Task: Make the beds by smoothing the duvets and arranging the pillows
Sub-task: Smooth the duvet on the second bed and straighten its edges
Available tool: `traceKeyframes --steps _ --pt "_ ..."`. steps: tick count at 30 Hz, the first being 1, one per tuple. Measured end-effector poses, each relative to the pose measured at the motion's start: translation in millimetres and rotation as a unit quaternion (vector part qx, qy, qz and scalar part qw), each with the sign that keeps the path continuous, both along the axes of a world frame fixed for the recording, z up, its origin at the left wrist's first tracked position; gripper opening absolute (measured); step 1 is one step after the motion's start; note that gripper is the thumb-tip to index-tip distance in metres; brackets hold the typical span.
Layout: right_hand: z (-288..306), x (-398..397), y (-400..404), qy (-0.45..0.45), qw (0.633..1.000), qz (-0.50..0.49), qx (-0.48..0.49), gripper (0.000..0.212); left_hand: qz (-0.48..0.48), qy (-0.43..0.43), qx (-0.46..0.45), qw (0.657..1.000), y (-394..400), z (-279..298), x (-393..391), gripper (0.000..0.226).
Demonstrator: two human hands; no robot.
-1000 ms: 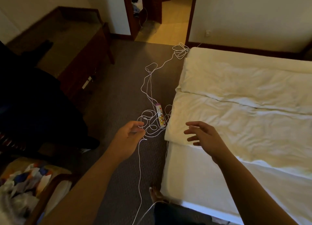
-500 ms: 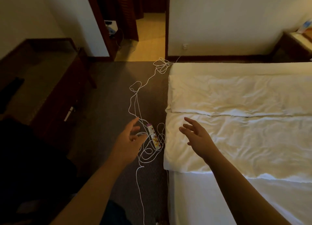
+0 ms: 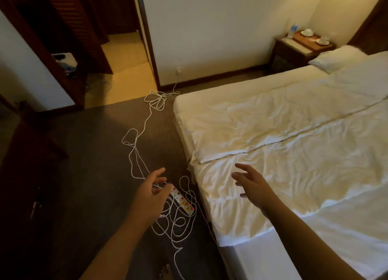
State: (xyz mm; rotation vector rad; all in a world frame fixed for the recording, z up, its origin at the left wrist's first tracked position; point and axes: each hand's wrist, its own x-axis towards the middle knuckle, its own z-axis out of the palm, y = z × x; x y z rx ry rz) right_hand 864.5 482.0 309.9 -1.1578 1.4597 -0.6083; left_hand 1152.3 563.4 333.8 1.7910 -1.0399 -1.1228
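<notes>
Two white beds stand side by side on the right. The near duvet (image 3: 304, 181) is wrinkled and folded back from the foot, baring the sheet. The far duvet (image 3: 262, 120) lies creased beside it. A white pillow (image 3: 338, 57) rests at the far bed's head. My right hand (image 3: 253, 185) hovers open just above the near duvet's left corner, fingers spread. My left hand (image 3: 152, 192) hangs open over the carpet, above a tangled white cord, holding nothing.
A white power strip (image 3: 183, 201) with its long looped cord (image 3: 136, 151) lies on the dark carpet along the bed's left side. A wooden nightstand (image 3: 300, 48) with cups and a bottle stands at the back right. A doorway opens at the back left; dark furniture fills the left edge.
The view has swung to the right and up, bringing the pillow and nightstand into sight. Both hands have opened wider; the right one has reached further over the duvet corner.
</notes>
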Motion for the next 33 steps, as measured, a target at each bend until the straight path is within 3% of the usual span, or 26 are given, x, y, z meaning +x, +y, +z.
traceKeyframes --steps 8,12,16,21,26,30,33 --pt "-14.2 12.4 -22.7 0.007 0.99 -0.144 0.003 0.042 -0.135 -0.092 -0.015 0.986 -91.3 -13.7 36.1 0.034" --pt "-47.0 -8.8 -27.8 0.022 0.974 -0.227 0.01 0.04 -0.307 -0.169 -0.03 0.936 -123.3 -49.3 2.2 0.034" --pt "-115.3 -37.7 -30.3 0.075 0.958 -0.277 0.028 0.043 -0.425 -0.203 -0.052 0.881 -156.0 -120.2 -44.8 0.041" --pt "-227.0 -70.3 -25.6 0.188 0.947 -0.251 0.066 0.07 -0.548 -0.257 -0.063 0.794 -194.3 -241.5 -108.6 0.065" --pt "-320.9 -97.7 -20.9 0.213 0.931 -0.278 0.106 0.073 -0.663 -0.303 -0.082 0.68 -197.4 -348.9 -156.0 0.063" --pt "-375.2 -117.2 -9.4 0.242 0.889 -0.363 0.138 0.072 -0.742 -0.325 -0.114 0.575 -168.1 -406.6 -172.2 0.064" --pt "-405.3 -126.5 -1.6 0.257 0.839 -0.441 0.187 0.078 -0.787 -0.333 -0.111 0.508 -156.7 -438.0 -181.7 0.09"
